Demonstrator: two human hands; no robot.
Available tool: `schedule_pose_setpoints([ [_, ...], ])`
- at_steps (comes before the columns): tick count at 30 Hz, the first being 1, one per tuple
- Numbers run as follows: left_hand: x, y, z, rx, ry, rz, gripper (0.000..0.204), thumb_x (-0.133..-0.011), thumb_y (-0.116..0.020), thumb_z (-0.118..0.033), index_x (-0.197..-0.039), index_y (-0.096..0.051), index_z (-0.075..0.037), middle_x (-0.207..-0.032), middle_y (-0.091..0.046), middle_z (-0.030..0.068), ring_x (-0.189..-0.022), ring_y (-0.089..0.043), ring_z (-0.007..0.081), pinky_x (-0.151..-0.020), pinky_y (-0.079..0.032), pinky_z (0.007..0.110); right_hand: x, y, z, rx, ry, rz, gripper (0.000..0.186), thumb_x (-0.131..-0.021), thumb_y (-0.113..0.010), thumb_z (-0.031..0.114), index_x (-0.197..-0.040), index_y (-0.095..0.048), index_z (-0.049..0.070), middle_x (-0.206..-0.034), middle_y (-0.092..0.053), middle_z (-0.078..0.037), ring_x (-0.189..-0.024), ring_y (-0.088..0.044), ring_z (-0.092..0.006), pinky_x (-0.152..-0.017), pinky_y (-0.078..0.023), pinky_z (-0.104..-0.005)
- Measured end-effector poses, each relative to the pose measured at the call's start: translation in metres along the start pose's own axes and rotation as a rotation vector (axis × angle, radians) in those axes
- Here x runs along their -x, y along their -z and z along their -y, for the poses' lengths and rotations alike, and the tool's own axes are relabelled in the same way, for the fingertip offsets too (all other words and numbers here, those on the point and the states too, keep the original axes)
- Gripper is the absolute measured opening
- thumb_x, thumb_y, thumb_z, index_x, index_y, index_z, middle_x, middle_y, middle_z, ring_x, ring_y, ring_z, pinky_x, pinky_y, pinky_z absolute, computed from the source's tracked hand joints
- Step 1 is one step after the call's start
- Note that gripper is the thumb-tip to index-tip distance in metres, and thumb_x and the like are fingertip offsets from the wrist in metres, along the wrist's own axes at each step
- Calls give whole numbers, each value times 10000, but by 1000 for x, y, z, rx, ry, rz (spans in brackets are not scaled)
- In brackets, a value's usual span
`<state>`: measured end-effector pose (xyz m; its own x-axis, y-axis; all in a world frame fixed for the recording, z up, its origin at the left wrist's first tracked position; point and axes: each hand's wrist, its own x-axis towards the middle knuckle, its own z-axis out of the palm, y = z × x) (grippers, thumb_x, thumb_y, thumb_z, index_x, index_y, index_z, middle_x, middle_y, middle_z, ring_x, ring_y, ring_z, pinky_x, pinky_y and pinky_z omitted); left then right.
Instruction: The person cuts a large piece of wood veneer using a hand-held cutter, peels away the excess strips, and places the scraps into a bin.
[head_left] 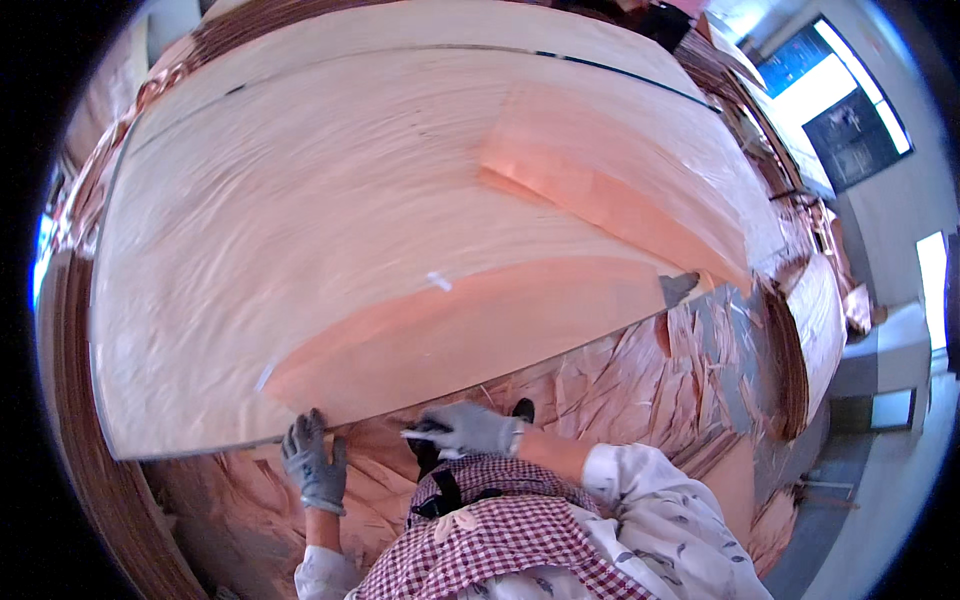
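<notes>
A broad pale wooden sheet stack (200, 220) fills the view, with two salmon veneer strips, one near (470, 330) and one farther back (610, 190). Small white pieces (439, 281) lie along the near strip. My left hand (314, 462), in a grey glove, touches the stack's near edge by that strip's left end, fingers apart. Just below the edge, right of it, my right hand (462, 432), also gloved, is closed on a thin light object I cannot make out. A dark grey shape (679, 288), possibly a glove, sits at the right edge.
Torn veneer scraps (600, 380) cover the floor around me. Dark stacked sheets (70, 360) stand at my left, another pale stack (810, 340) at the right. A dark bar (625, 75) lies across the stack's far part. A window (830, 100) is at the upper right.
</notes>
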<state>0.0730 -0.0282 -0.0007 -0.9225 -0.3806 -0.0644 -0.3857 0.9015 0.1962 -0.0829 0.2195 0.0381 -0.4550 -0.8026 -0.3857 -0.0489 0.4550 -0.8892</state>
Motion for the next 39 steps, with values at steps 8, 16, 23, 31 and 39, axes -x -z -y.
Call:
schedule_pose_setpoints([
  [8,-47,-2,-167,87,-421,-34,452,-800,-615,-270,-1192,-557,-54,-1313,-451,187,-1264,-359,381,-1064,-242,531,84,223,-88,66,-197,-672,314,-871,-606,331,-887,-537,25,-685,-589,-86,-612,-553,-166,-577,-460,-322],
  [16,-160,-71,-395,199,-738,-105,447,-849,-554,-248,-1248,-517,-47,-1352,-450,145,-1289,-381,308,-1084,-260,449,51,320,-194,372,15,-785,183,-815,-631,173,-867,-534,27,-663,-616,-87,-500,-568,-166,-455,-438,-298],
  [23,-194,-76,-438,37,-731,-6,551,-819,-592,-376,-1312,-479,-157,-1352,-449,111,-1272,-390,294,-1037,-317,463,75,324,-186,229,-119,-579,205,-783,-664,154,-835,-567,-19,-617,-598,-104,-560,-615,-194,-480,-482,-328],
  [31,-193,-76,-449,-75,-666,-11,566,-825,-531,-488,-1306,-487,-193,-1365,-433,82,-1265,-395,306,-1014,-315,504,99,304,-153,-393,-171,-318,134,-855,-599,111,-910,-596,-12,-687,-614,-68,-564,-591,-140,-494,-500,-287],
  [39,-189,-82,-443,-83,-743,9,560,-866,-434,-460,-1350,-442,-179,-1421,-386,135,-1309,-344,337,-1047,-247,521,123,293,-85,-386,262,-214,351,-882,-613,222,-1172,-557,33,-942,-634,-38,-778,-575,-103,-693,-493,-271],
])
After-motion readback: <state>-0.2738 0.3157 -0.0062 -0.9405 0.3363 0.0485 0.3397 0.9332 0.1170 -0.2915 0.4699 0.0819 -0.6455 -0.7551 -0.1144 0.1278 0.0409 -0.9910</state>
